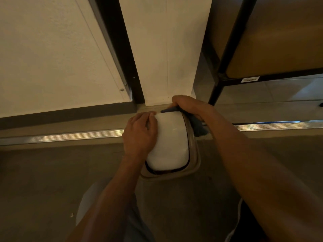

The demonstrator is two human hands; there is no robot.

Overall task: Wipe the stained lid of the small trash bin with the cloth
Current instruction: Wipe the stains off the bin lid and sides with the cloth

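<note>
Both forearms fill the near part of the view, reaching down and forward to the small trash bin [193,165], which stands on the floor against the foot of a white wall [164,49]. A dark-framed table [272,55] rises beyond the right hand, and a metal floor strip [73,135] runs off past the left fingers.

Its white lid [168,142] sits between the two hands and looks tilted in the beige rim, though how far is hard to tell. No stain shows on the bright top face.

Left hand [139,135] lies over the lid's left edge, fingers curled round it and holding it steady. Right hand [187,106] is at the far right corner, fingers bunched and clamped on the dark blue cloth [197,124], most of which hangs down beside the bin below those fingers.

By my judgement the wipe is working the far edge. To do it well, keep the left grip firm so the lid cannot swing, spread the cloth flatter under the right fingers, and draw it across the whole top toward the near edge.
</note>
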